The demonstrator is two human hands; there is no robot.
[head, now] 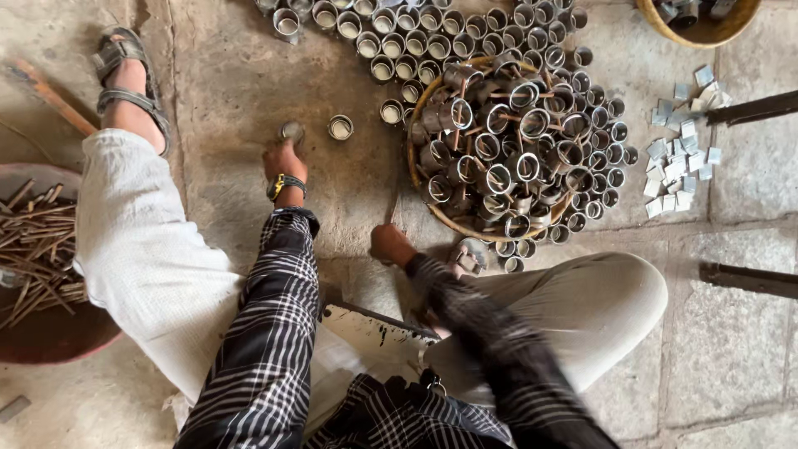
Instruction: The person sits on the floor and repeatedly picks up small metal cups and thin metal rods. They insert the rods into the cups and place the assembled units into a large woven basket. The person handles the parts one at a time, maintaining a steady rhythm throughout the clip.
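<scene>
Seated worker on a stone floor, viewed from above. The left hand (283, 160) is reaching forward, its fingers closing around a small metal cup (291, 130) that is sitting on the floor; a second loose cup (339, 126) is standing just beside it, apart from the hand. The right hand (391, 244) is hovering low near the person's knee, blurred, fingers curled inward; whether they are gripping anything cannot be told. A shallow woven basket (418, 179) is lying just right of the hands, heaped with tumbled metal cups (507, 141), some with wooden handles sticking out. More cups are standing upright in rows (432, 37) on the floor around the basket's far rim. A scatter of small flat metal pieces (677, 158) is lying well to the right. A reddish bowl (50, 333) holding thin wooden sticks (37, 241) is sitting at the left, beside the outstretched leg and sandalled foot (125, 79).
</scene>
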